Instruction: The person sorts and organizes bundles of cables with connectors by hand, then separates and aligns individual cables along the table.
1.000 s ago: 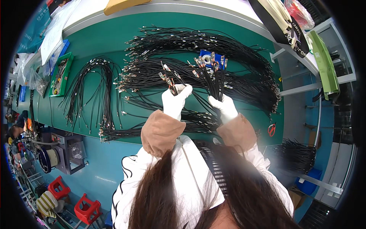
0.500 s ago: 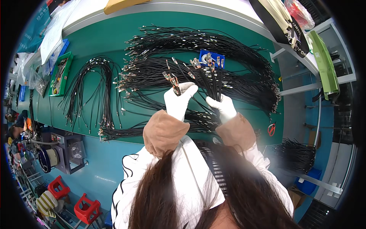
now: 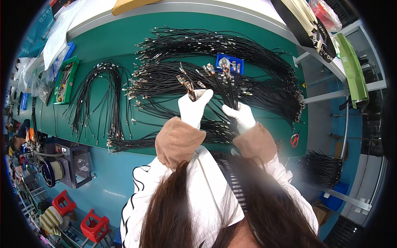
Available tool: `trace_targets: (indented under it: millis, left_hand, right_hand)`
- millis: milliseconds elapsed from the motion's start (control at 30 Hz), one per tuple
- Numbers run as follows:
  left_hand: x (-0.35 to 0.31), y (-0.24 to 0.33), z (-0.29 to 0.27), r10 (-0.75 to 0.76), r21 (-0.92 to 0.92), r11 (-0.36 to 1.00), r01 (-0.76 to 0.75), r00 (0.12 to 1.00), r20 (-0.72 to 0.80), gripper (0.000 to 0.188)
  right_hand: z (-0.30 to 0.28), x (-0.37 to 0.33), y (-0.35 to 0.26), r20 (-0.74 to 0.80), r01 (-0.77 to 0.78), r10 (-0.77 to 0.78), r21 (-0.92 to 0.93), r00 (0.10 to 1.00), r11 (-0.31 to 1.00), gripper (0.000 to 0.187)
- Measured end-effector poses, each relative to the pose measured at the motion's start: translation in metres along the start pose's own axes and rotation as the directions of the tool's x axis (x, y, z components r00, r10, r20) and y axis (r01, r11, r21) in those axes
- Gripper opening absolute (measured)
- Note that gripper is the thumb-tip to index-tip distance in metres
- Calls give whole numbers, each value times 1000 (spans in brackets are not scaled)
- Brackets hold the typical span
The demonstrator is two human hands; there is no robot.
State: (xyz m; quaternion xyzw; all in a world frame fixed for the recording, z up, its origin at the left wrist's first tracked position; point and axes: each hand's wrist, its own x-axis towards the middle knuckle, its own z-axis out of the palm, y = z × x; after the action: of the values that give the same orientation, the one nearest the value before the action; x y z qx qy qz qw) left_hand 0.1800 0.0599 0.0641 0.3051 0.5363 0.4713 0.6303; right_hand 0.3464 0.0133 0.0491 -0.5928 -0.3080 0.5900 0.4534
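Note:
Both my hands wear white gloves and are raised over the green table. My left hand (image 3: 193, 108) is closed on a few black cables (image 3: 188, 85), their metal-tipped ends with orange wire standing up above the fingers. Close by on the right, my right hand (image 3: 241, 116) grips a bundle of black cables (image 3: 230, 89) whose connector ends fan upward. Behind both hands lie long heaps of the same black cables (image 3: 173, 76), with pale connectors at their ends. The lower part of each held bundle is hidden by my gloves and sleeves.
A blue tray (image 3: 241, 62) sits among the heaps. To the left lie a curved cable bunch (image 3: 111, 66) and a green bin (image 3: 76, 62) of small parts. Red-handled scissors (image 3: 294, 140) rest near the right front edge. More cables (image 3: 320, 169) hang beyond the table's right side.
The cable ends in my left hand have spread apart a little. The bundle in my right hand has shifted slightly left. Both hands stay in nearly the same place.

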Motion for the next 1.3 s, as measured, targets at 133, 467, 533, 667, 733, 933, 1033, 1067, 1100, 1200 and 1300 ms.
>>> trace_targets:
  millis: [133,467,533,667,733,933,1033,1067,1100,1200,1300]
  left_hand:
    - [5,-9,-7,23,-47,999,-24,999,-30,20]
    - [7,-6,-6,55,30,998,-53,995,-87,19]
    - [4,-1,-4,37,-33,999,-39,997,-62,19]
    - [0,6,-3,22,-171,985,-18,1000,17,21]
    - [3,2,-4,11,-151,988,-12,1000,-5,19]
    - [7,0,-9,1,-171,985,12,997,76,14]
    - [7,1,-10,14,-181,984,8,993,121,12]
    - [6,1,-11,15,-176,984,9,991,133,12]
    - [7,1,-11,15,-177,984,9,991,135,12]
    - [8,0,-12,19,-182,983,10,987,158,11]
    - [8,0,-12,25,-178,984,5,986,165,11]
  right_hand:
    - [-2,1,-10,-88,-17,25,92,996,996,21]
    - [-13,3,-7,-13,13,-12,50,1000,999,18]
    - [-5,-4,-10,5,-28,28,34,1000,999,18]
    - [-3,-3,-8,58,-17,25,-134,998,991,19]
    - [5,-8,-12,87,-29,41,-130,995,991,20]
    - [1,-3,-2,107,-24,42,-163,993,986,24]
    - [3,-5,-2,3,74,-75,-155,997,985,24]
    - [1,-4,-2,21,76,-74,-159,997,984,24]
    - [-1,-3,-1,35,79,-74,-162,997,984,24]
    - [-2,-3,-1,42,70,-64,-155,997,985,23]
    - [-3,-3,1,68,66,-57,-143,996,988,24]
